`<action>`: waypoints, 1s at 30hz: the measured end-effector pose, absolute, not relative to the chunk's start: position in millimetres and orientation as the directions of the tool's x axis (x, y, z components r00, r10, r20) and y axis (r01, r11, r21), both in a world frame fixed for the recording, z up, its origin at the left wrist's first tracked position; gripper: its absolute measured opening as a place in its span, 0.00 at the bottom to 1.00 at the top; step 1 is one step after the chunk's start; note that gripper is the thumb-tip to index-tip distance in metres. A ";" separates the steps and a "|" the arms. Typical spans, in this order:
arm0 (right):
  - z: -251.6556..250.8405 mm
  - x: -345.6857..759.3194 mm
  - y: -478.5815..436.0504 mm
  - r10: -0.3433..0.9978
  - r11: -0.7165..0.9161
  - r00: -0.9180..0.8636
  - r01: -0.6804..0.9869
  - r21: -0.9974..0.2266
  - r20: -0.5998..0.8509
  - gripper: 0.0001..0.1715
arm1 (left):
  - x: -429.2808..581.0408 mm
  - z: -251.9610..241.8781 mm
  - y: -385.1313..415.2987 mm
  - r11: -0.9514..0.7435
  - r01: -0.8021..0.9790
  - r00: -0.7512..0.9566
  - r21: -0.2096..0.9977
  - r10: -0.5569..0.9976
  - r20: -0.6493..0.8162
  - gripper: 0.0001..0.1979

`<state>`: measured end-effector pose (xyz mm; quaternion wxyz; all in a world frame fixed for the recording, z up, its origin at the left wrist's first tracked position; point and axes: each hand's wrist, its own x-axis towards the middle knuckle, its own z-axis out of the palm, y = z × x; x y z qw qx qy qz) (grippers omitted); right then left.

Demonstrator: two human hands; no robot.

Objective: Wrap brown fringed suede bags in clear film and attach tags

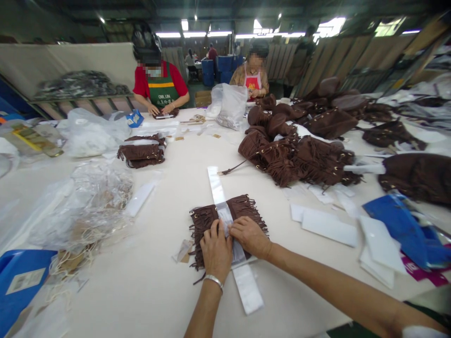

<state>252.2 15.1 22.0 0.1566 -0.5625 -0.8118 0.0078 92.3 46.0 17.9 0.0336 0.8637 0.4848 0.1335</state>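
Step in hand looks like setting the white strip across the brown fringed bag, worktop, 6 o'clock of view. Left hand and right hand together on strip; can't tell if pinching. Next move calls for strip kept flat. Bag flattened, fringe splayed at 3 and 9.

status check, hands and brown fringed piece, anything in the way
Left hand, right hand on pale strip. Fringed piece lying underneath. Small clear packet near its left edge.
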 end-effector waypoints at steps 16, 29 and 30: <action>24.0 249.5 13.4 0.918 0.370 -0.341 0.920 -0.127 0.201 0.08 | 90.2 12.8 45.2 -0.553 0.796 0.485 0.246 0.826 0.286 0.25; 19.2 243.6 12.3 0.926 0.330 -0.303 0.940 -0.091 0.223 0.10 | 88.5 15.0 43.4 -0.558 0.788 0.506 0.261 0.828 0.242 0.11; 18.9 243.4 12.3 0.926 0.327 -0.299 0.941 -0.092 0.231 0.10 | 88.6 14.5 43.5 -0.556 0.788 0.505 0.263 0.829 0.239 0.11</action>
